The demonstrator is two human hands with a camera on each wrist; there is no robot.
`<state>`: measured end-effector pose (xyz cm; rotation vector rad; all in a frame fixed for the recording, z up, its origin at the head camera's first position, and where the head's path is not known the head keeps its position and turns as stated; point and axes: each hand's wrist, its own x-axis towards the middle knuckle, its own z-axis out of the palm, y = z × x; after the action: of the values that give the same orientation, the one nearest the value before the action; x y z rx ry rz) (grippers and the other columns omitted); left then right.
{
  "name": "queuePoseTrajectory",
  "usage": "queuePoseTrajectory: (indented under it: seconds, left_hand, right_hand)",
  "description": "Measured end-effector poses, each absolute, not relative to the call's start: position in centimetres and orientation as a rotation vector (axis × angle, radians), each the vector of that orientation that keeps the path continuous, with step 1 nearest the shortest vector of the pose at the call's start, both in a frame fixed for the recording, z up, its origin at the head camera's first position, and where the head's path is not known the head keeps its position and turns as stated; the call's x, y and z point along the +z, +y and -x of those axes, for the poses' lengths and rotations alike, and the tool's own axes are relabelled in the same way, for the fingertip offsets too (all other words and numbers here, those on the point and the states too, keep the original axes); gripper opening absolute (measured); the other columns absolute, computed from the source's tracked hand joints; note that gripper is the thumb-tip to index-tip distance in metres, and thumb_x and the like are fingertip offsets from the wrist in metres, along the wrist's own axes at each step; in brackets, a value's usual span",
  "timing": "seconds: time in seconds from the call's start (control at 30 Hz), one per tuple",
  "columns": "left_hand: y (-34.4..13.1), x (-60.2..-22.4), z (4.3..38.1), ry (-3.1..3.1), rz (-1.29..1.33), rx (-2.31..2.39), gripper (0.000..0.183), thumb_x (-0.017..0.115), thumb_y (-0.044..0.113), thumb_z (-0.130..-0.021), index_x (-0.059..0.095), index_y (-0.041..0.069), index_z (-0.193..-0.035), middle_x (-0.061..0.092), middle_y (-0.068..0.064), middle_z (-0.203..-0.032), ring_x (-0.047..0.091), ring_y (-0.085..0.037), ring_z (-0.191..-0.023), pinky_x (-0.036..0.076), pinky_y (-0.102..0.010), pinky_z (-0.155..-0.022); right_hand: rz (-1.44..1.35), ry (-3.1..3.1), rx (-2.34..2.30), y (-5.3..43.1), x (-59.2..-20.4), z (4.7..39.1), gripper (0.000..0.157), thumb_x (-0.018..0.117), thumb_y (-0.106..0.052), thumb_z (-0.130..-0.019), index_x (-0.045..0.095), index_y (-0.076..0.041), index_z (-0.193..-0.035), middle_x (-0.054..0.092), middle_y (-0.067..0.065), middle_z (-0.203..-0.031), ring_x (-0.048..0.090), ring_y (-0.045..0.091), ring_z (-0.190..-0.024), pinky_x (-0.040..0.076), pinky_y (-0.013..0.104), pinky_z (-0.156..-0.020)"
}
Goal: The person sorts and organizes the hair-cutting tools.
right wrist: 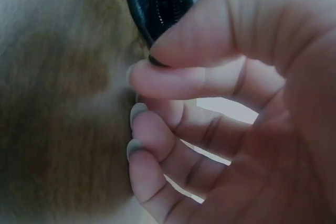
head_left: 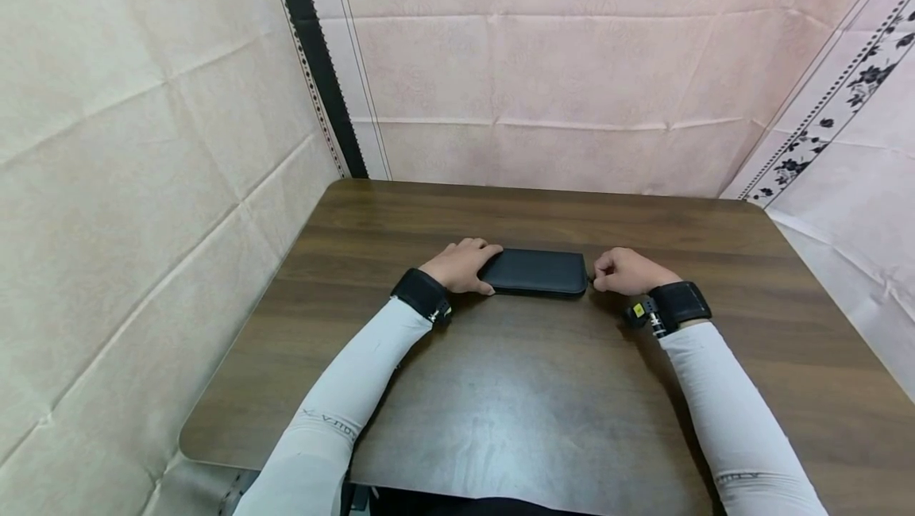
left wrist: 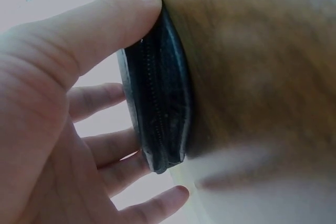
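Where I stand, what catches my eye is how the black wallet (head_left: 538, 272) lies squarely between the person's two hands, its long side running from left to right across the brown table (head_left: 443, 389). It rests flat, nearer the far edge than the near one. So one short end points at each hand, and a pull along its length would, I judge, run straight along the line from one hand to the other.

The left hand (head_left: 463, 266) is the closer of the two: it grips the left end, thumb pressing the near side and the fingers reaching round to the far side. From that wrist's view, a zipper (left wrist: 152, 93) runs along the edge of the wallet, just under the thumb.

Off the other end, the right hand (head_left: 631, 271) has no hold on the wallet's body. Its thumb and forefinger meet in a pinch on a small dark tab (right wrist: 157, 62), close by the right-hand corner, while the other fingers curl in below. I take the tab for the zipper's pull, though most of it is hidden by the fingertips. How far the zipper is done up, I cannot tell from here.
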<state>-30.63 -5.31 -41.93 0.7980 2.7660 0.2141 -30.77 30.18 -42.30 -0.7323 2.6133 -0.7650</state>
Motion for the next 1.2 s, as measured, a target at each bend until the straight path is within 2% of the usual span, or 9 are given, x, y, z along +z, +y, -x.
queuePoseTrajectory:
  seconds: [0.13,0.27,0.5,0.7,1.2]
  left_hand:
    - [-5.2,-42.0,30.6,2.768,-0.785,0.210,0.087,0.075,0.047,-0.094,0.031,0.023,-0.165,0.036,-0.009,-0.166,0.030,-0.029,-0.155,0.026,-0.052,-0.127]
    - [-5.1,-41.9,30.5,2.780,-0.773,0.194,0.087,0.074,0.048,-0.094,0.031,0.022,-0.165,0.036,-0.009,-0.166,0.031,-0.029,-0.155,0.027,-0.051,-0.126]
    - [-4.7,-41.8,30.0,2.799,-0.778,0.151,0.087,0.074,0.050,-0.094,0.033,0.019,-0.164,0.039,-0.012,-0.164,0.036,-0.031,-0.152,0.031,-0.050,-0.124]
    - [-4.3,-41.6,29.6,2.821,-0.775,0.111,0.089,0.073,0.053,-0.094,0.032,0.017,-0.164,0.042,-0.013,-0.161,0.039,-0.032,-0.149,0.035,-0.050,-0.121]
    - [-4.4,-41.1,29.3,2.813,-0.772,0.102,0.089,0.072,0.053,-0.094,0.031,0.017,-0.164,0.043,-0.014,-0.160,0.039,-0.032,-0.148,0.034,-0.050,-0.122]
  right_hand:
    - [0.709,2.624,-0.765,30.0,-42.2,30.6,0.027,0.066,-0.005,-0.092,0.059,-0.010,-0.067,0.049,-0.002,-0.073,0.048,0.014,-0.062,0.040,0.029,-0.060]
    - [0.661,2.658,-0.740,29.6,-42.2,30.7,0.019,0.065,-0.008,-0.094,0.064,-0.009,-0.075,0.053,-0.002,-0.071,0.051,0.015,-0.064,0.041,0.030,-0.061]
    - [0.640,2.725,-0.687,28.9,-42.7,30.8,0.009,0.065,-0.006,-0.096,0.065,-0.007,-0.087,0.054,0.001,-0.074,0.052,0.017,-0.067,0.042,0.031,-0.061]
    - [0.670,2.803,-0.637,28.6,-42.8,30.9,0.014,0.061,-0.005,-0.097,0.061,-0.008,-0.084,0.051,0.002,-0.072,0.051,0.017,-0.065,0.040,0.030,-0.061]
    - [0.704,2.734,-0.593,28.3,-42.2,30.6,0.021,0.059,-0.001,-0.093,0.050,-0.010,-0.077,0.044,-0.001,-0.068,0.047,0.017,-0.062,0.037,0.031,-0.061]
